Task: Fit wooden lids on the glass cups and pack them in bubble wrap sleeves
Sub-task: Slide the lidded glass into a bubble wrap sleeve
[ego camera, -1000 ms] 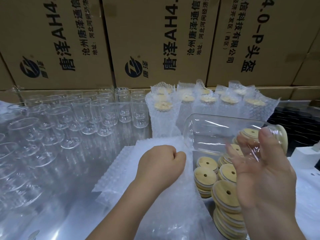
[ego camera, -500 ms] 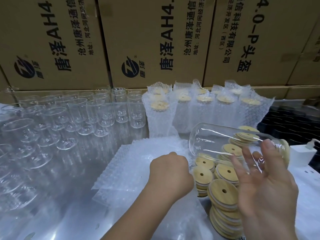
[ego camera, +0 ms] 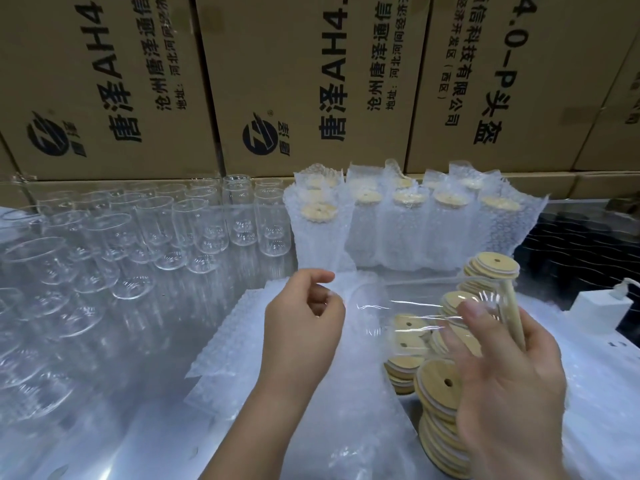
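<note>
Head view: the right hand [ego camera: 509,386] holds a lidded cup [ego camera: 408,306] sideways above loose lids [ego camera: 440,382], fingers curled round it. Fingers of the left hand [ego camera: 301,323] pinch a sleeve [ego camera: 346,393] beside the cup's base. Behind stand wrapped cups [ego camera: 398,230].

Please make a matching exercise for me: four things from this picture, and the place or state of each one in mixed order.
Things:
1. empty cups
2. wrapped cups
3. loose lids
4. lidded cup

Places or states:
a. held sideways in the right hand
b. stacked at front right
c. standing open at left
d. in a row at the back

Pairs: 1-c, 2-d, 3-b, 4-a.
</note>
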